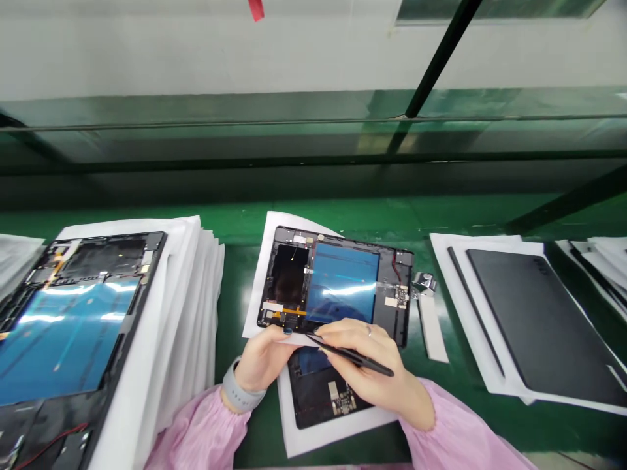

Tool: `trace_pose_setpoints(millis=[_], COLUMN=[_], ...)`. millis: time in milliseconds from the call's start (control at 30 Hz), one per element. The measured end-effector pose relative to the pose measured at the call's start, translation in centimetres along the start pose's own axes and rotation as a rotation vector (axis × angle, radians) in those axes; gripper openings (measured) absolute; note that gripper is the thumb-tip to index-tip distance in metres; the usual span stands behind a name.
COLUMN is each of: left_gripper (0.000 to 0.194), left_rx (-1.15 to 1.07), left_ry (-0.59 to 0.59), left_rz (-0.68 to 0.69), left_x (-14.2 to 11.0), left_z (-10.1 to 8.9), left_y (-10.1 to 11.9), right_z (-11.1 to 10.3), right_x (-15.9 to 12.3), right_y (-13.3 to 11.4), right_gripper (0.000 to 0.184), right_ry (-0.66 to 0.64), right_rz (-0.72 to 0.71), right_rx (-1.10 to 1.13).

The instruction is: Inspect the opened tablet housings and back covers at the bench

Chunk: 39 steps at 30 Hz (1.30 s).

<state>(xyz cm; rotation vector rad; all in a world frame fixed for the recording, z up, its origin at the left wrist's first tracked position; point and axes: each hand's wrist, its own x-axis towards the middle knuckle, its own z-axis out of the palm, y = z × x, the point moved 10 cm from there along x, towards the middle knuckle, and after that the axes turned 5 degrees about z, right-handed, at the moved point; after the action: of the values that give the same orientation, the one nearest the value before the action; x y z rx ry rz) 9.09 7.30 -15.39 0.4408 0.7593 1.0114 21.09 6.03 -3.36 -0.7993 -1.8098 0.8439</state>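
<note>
An opened tablet (pixel 343 281) with a blue-filmed battery lies slightly tilted on white sheets, its inner parts facing up. My left hand (pixel 264 359) grips its near left edge, thumb on top and the other fingers mostly hidden. In my right hand (pixel 372 365) are slim black tweezers (pixel 362 360), pinched like a pen. Their tip meets the tablet's near edge close to my left thumb; what it touches is too small to tell. Under my hands, partly covered, a second opened tablet (pixel 318 398) rests on white paper.
A tall stack of white sheets (pixel 183 313) at left carries another opened tablet (pixel 73 339). To the right, a dark flat panel (pixel 543 326) and a thin dark strip (pixel 475 310) lie on white sheets. A white strip (pixel 434 329) sits beside the tablet on the green bench (pixel 240 294).
</note>
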Motion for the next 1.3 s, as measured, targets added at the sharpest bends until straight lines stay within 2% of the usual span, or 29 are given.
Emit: trace_pose_setpoints(millis=[467,1033,1300], left_gripper=[0.016,0.013,0.012], left_rx=[-0.021,-0.047,-0.02], left_ry=[-0.044,-0.06,-0.031], left_rz=[0.0,0.051,0.061], left_x=[-0.2,-0.3,-0.6], left_z=[0.1,0.5,0.5], left_y=[-0.4,0.3,0.6], right_z=[0.4,0.2,-0.3], right_x=[-0.3,-0.4,0.1], right_y=[0.2,0.4,0.6], right_gripper=[0.024,0.023,0.02], right_ry=[-0.024,-0.018,0.04], right_rz=[0.023,0.043,0.066], right_rx=[0.006,0.002,0.065])
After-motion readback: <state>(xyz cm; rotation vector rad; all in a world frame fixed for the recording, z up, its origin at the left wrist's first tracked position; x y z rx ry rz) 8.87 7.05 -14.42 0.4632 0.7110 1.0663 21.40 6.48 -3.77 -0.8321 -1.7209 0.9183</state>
